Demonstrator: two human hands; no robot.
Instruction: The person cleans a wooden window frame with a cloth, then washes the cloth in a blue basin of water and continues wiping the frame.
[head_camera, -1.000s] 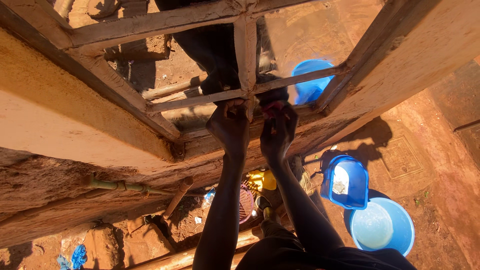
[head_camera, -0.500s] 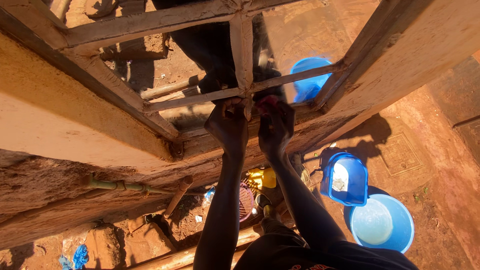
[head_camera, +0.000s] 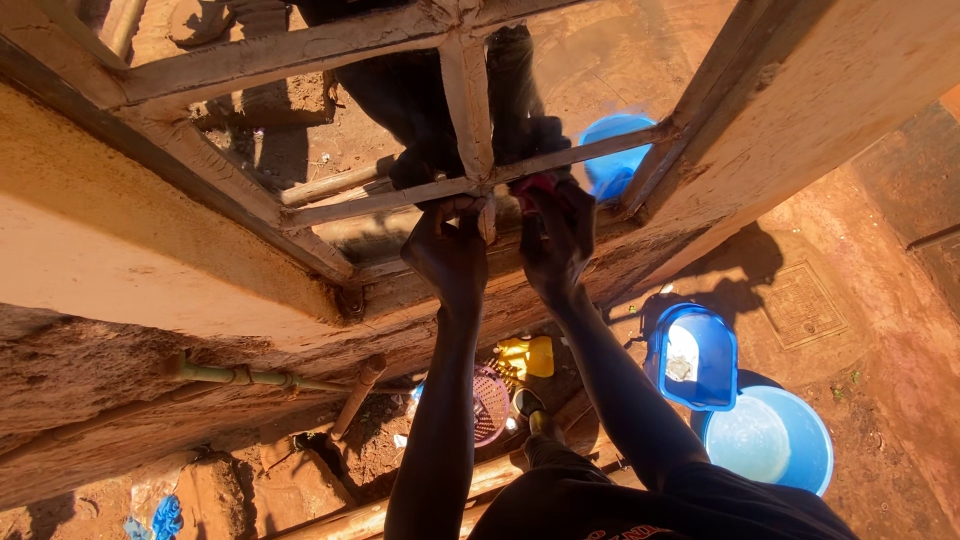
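Observation:
I look down along a wall at a wooden window frame (head_camera: 300, 50) with a thin crossbar (head_camera: 390, 198) and an upright slat (head_camera: 466, 95). Both my arms reach up to where the two meet. My left hand (head_camera: 450, 248) has its fingers curled on the lower end of the slat, just under the crossbar. My right hand (head_camera: 556, 235) is beside it with its fingers closed around a small reddish thing (head_camera: 527, 186) held against the crossbar. What that thing is cannot be made out.
Behind the frame stand another person's dark legs (head_camera: 405, 95). Far below lie a blue square bucket (head_camera: 692, 355), a round blue basin (head_camera: 770, 440), another blue basin (head_camera: 615, 155), a yellow can (head_camera: 530, 357), a purple basket (head_camera: 490, 400) and a green pipe (head_camera: 230, 375).
Both hands stay at the joint of slat and crossbar. The view has shifted slightly, so the hands sit a little higher in the picture.

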